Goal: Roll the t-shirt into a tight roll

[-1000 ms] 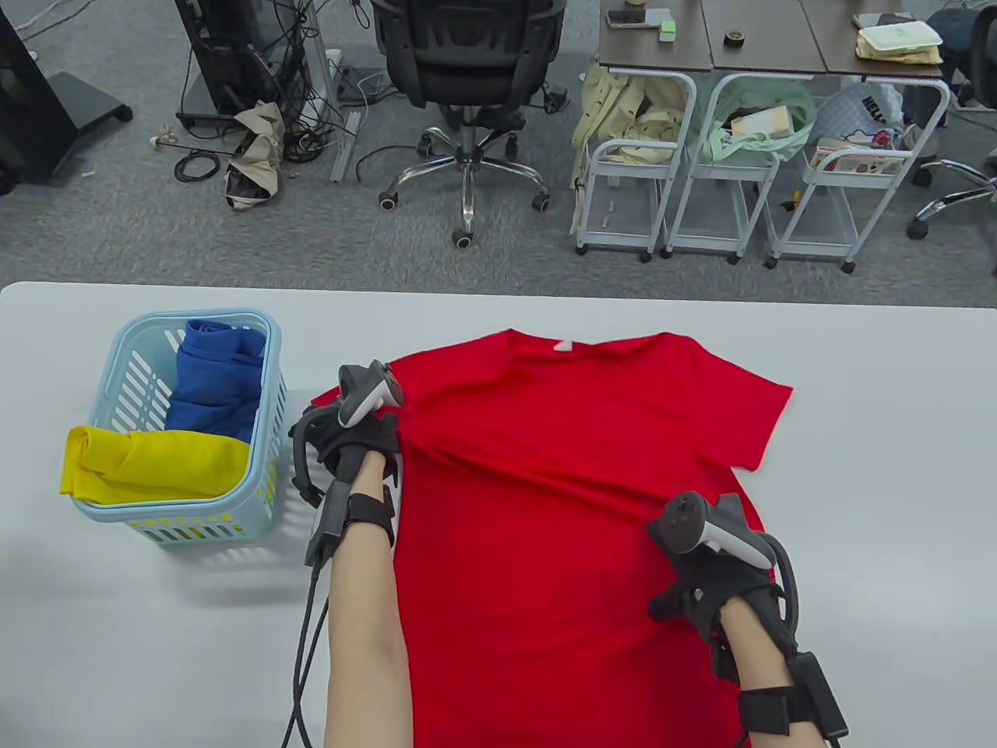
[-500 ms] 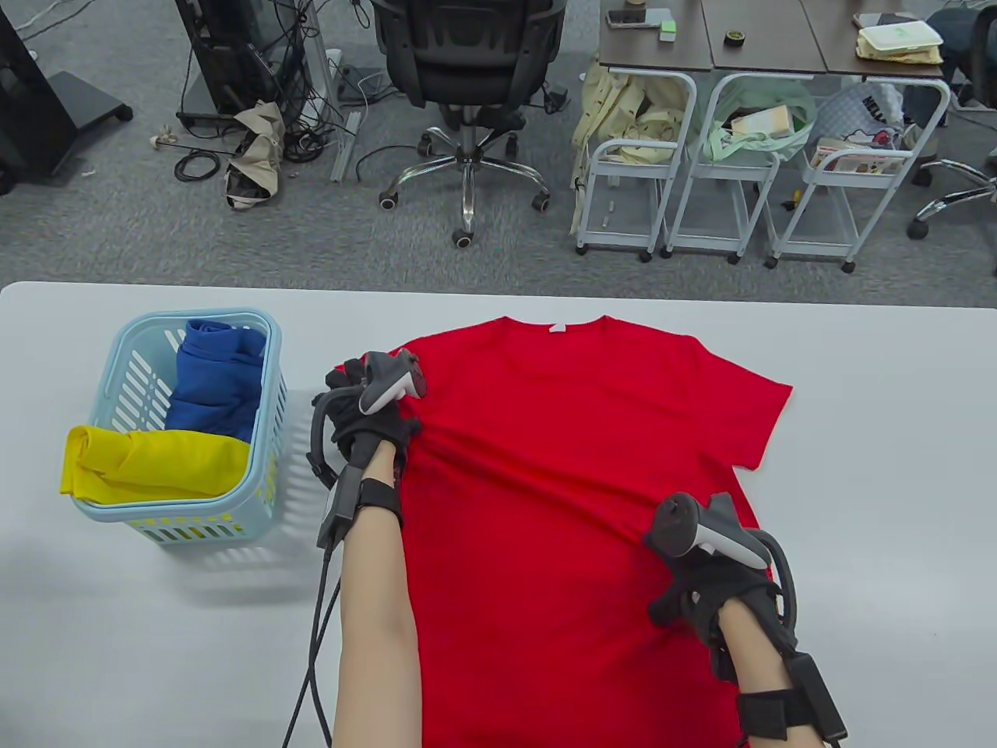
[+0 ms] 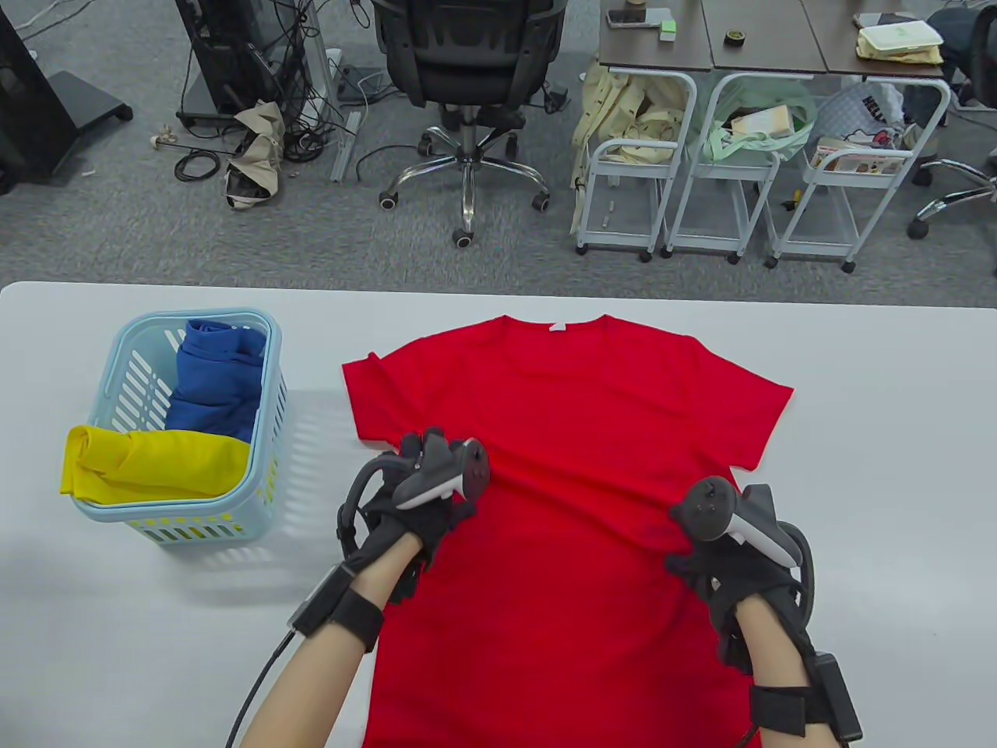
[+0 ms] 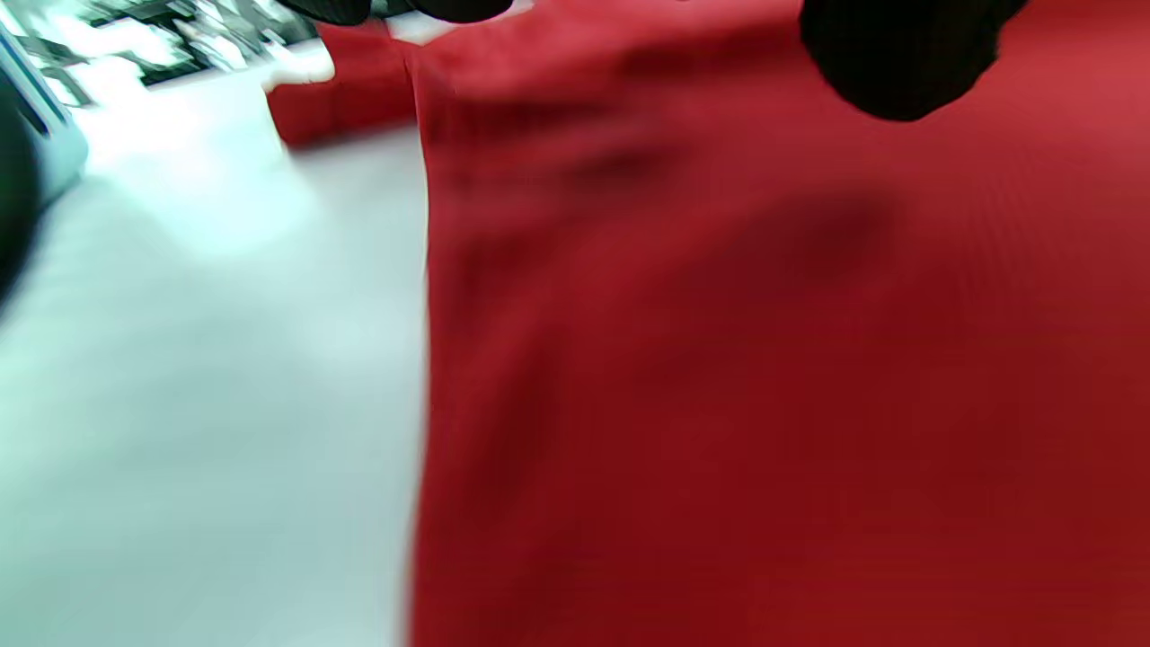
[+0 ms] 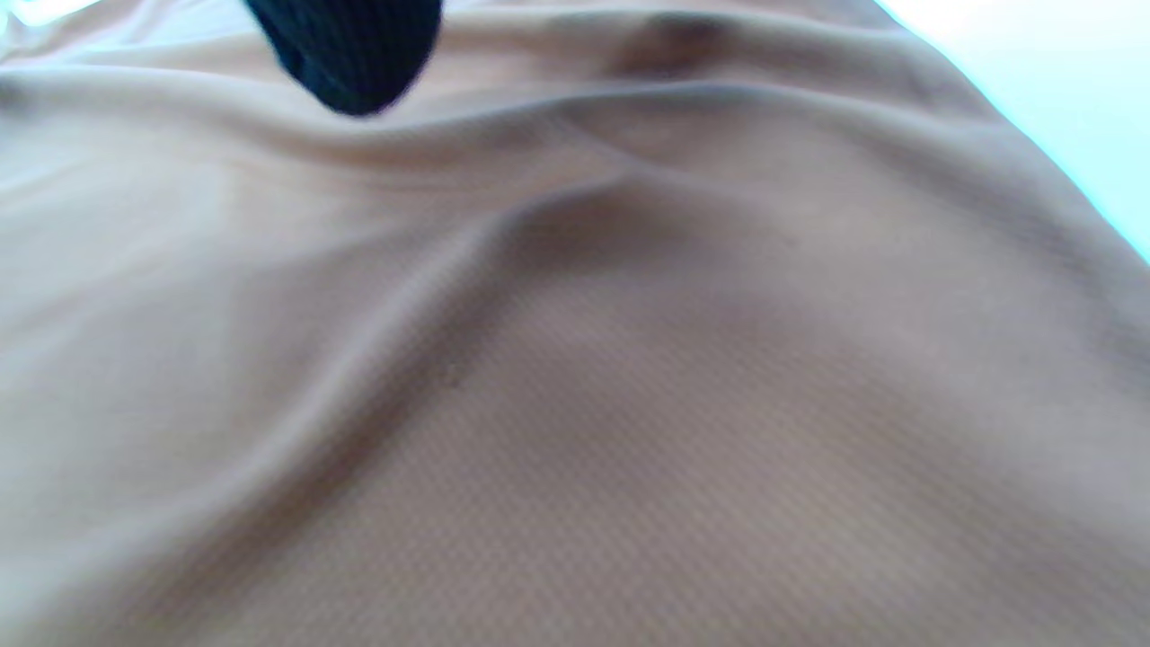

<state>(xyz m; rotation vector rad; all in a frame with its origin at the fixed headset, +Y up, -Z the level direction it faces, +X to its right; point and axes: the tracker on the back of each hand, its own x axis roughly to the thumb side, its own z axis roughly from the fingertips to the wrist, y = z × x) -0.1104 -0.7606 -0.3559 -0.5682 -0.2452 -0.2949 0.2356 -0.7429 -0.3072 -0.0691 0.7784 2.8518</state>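
A red t-shirt (image 3: 561, 483) lies flat, centre of the desk (image 3: 880, 436). Left hand (image 3: 420, 514) and right hand (image 3: 732, 561) rest on it mid-frame; I can't tell their grip.

Your table view looks down from above your hands, facing 12 o'clock across the tabletop (image 3: 872, 436). Each wrist view sits very close over the red t-shirt (image 3: 561, 467), blurred; all three share that shirt (image 4: 764, 377) (image 5: 575, 404).
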